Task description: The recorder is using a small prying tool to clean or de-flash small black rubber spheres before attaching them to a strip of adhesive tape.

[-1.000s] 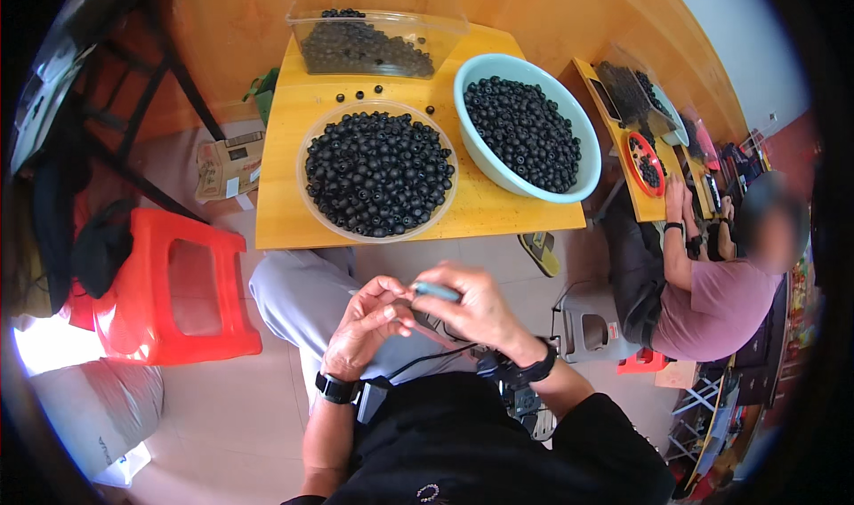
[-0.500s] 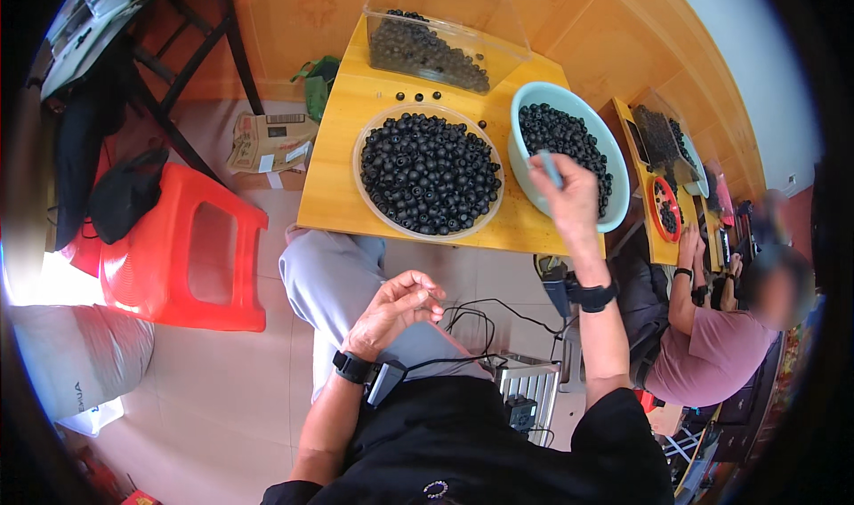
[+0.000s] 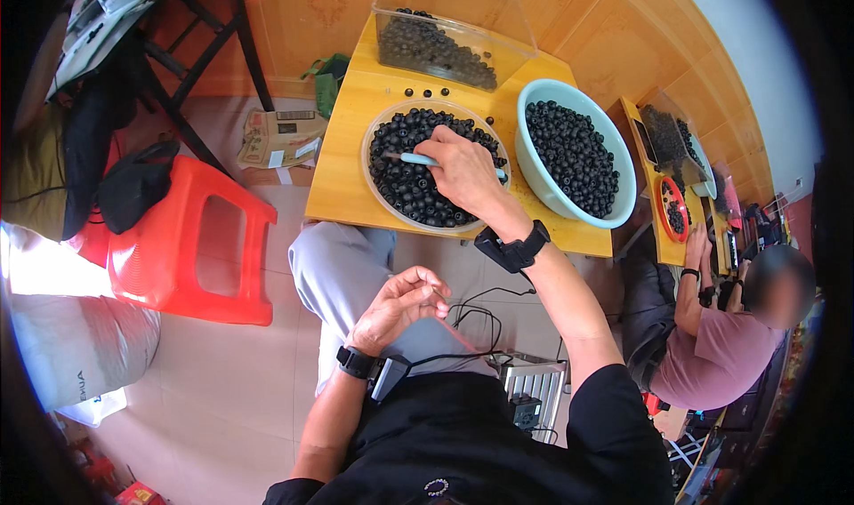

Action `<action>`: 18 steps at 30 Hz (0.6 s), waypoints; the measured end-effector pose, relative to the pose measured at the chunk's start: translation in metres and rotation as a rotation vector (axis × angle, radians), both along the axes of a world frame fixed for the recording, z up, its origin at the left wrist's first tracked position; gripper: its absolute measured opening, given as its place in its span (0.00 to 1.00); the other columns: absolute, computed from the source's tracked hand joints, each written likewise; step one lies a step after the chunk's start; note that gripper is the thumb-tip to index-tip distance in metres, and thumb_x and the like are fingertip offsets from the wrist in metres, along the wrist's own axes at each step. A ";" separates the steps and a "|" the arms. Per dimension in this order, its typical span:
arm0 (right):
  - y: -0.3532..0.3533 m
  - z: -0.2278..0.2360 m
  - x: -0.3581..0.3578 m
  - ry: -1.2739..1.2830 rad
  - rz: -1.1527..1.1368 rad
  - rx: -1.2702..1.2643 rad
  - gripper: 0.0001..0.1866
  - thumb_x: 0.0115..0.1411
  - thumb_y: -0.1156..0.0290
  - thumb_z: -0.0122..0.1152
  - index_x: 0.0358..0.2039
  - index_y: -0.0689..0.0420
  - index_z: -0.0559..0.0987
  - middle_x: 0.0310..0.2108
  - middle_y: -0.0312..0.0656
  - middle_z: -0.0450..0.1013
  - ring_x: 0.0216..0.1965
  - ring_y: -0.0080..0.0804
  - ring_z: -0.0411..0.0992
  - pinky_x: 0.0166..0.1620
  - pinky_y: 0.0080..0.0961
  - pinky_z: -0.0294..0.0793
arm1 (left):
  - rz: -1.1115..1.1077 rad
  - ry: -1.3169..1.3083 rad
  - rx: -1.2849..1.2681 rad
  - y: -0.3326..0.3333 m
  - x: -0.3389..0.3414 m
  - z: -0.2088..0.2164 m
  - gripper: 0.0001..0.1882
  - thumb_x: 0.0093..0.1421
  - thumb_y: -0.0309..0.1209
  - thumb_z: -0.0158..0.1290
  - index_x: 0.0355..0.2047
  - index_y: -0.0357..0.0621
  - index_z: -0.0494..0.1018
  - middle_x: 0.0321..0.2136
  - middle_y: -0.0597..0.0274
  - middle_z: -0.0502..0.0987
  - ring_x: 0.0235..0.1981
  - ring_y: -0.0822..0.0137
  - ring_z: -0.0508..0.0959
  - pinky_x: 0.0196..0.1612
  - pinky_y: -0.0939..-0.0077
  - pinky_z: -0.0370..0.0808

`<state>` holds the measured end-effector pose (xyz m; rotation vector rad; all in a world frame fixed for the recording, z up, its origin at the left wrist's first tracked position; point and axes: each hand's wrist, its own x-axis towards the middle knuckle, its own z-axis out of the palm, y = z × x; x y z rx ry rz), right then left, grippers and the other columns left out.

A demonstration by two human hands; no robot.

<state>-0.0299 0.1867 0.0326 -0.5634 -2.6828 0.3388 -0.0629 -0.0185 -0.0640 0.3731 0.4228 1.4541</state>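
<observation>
My right hand [image 3: 470, 178] is closed around the light-blue handle of a slim tool [image 3: 416, 159], whose thin tip points left among black beads [image 3: 427, 204]. These round beads with holes fill a shallow round clear tray [image 3: 368, 178] on the wooden table. The tool's exact kind does not show. My left hand [image 3: 398, 308] hangs over my lap, fingers curled and thumb against the index finger. Whatever it pinches, if anything, is too small to make out. Right of the tray stands a pale teal basin [image 3: 628, 204] holding more black beads.
A clear rectangular bin [image 3: 507, 29] with black beads stands at the table's back. A few loose beads [image 3: 427, 92] lie before it. On the left is a red plastic stool [image 3: 182, 274]. A co-worker [image 3: 712, 354] sits at another table on the right. Black cables [image 3: 485, 314] hang below.
My right hand has moved left with the blue-handled tool, from over the teal basin to over the round tray. My left hand has stayed nearly still. The whole view has shifted slightly.
</observation>
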 end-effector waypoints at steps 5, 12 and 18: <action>-0.002 0.000 -0.002 -0.045 0.051 0.084 0.08 0.46 0.81 0.56 0.29 0.57 0.76 0.30 0.43 0.68 0.28 0.47 0.73 0.31 0.41 0.73 | 0.003 0.001 -0.002 -0.001 -0.001 0.000 0.07 0.63 0.30 0.49 0.39 0.42 0.68 0.37 0.57 0.73 0.35 0.67 0.75 0.44 0.71 0.73; 0.006 0.005 -0.005 -0.091 0.153 0.120 0.08 0.46 0.81 0.54 0.29 0.59 0.76 0.31 0.44 0.69 0.29 0.48 0.73 0.32 0.40 0.73 | 0.011 -0.001 -0.021 -0.001 0.002 0.001 0.05 0.63 0.27 0.47 0.38 0.41 0.68 0.37 0.54 0.73 0.35 0.65 0.76 0.43 0.71 0.73; 0.004 0.007 -0.003 -0.102 0.091 0.013 0.07 0.46 0.79 0.56 0.28 0.59 0.75 0.30 0.47 0.69 0.32 0.50 0.72 0.36 0.42 0.72 | 0.021 -0.010 -0.015 -0.001 0.003 0.000 0.05 0.62 0.27 0.47 0.38 0.40 0.68 0.37 0.54 0.73 0.34 0.65 0.76 0.42 0.71 0.73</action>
